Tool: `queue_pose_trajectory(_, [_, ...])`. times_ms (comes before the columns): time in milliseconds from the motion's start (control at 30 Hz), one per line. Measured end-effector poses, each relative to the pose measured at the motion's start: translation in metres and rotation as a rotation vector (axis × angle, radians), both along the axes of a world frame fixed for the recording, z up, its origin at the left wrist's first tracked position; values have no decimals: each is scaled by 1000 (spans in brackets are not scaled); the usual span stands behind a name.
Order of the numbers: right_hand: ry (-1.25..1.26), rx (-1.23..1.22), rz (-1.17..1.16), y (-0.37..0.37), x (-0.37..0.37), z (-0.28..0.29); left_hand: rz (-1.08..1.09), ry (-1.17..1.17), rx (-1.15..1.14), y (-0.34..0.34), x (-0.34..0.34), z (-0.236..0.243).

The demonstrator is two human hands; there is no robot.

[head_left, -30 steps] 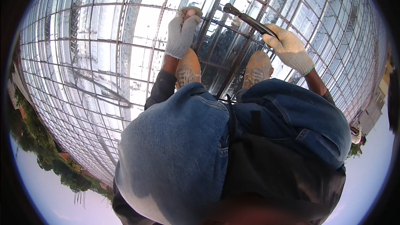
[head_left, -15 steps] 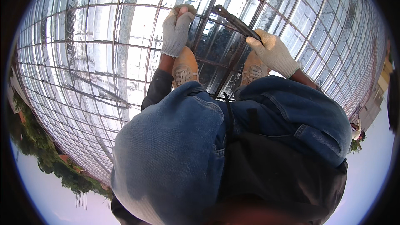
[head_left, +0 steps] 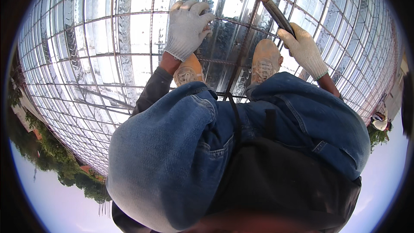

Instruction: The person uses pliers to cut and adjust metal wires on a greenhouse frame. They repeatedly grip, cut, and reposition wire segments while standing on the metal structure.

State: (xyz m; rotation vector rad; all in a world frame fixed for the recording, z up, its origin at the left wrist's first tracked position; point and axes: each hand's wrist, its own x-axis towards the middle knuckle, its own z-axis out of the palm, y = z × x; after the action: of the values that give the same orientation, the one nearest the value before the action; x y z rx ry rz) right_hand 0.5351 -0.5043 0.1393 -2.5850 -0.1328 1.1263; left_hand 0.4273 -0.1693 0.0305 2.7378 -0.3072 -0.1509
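My left hand, in a pale knitted glove, reaches down over the rebar mesh above my left shoe. Its fingers are bent and apart, and some fingertips are hidden. I see nothing held in it. My right hand, gloved as well, is closed round the dark handles of a pair of pincers. Their worn, brownish head points up and left, above the mesh and beyond my right shoe.
Shiny ribbed metal decking lies under the crossing bars. Loose bent bars rest on the mesh at left. Trees show past the left edge. Another person is far off at the right rim.
My left hand has turned and spread its fingers; the greyish piece at its fingertips no longer shows. My right hand has moved right with the pincers, whose head now sits higher and farther right.
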Motion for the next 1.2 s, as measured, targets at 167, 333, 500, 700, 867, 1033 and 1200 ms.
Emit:
queue_pose_trajectory(167, [114, 93, -207, -29, -13, -22, -321, -67, 123, -3, 21, 5])
queue_pose_trajectory(333, [109, 137, -201, -34, -18, -53, -488, -75, 217, -9, 45, 1])
queue_pose_trajectory(500, [99, 183, -174, -44, -19, -81, -546, -39, 270, -9, 44, -8])
queue_pose_trajectory(700, [124, 182, -159, -55, -15, -83, 262, 34, -251, -8, 19, 10])
queue_pose_trajectory(867, [199, 104, -165, -48, -6, -70, 861, 31, -1204, 28, 15, -21])
queue_pose_trajectory(1033, [237, 170, -216, -41, -6, -67, 933, -63, -1244, 55, 21, -26])
queue_pose_trajectory(1200, [165, 165, -224, -48, -12, -75, 976, -305, -1048, 76, 25, -17])
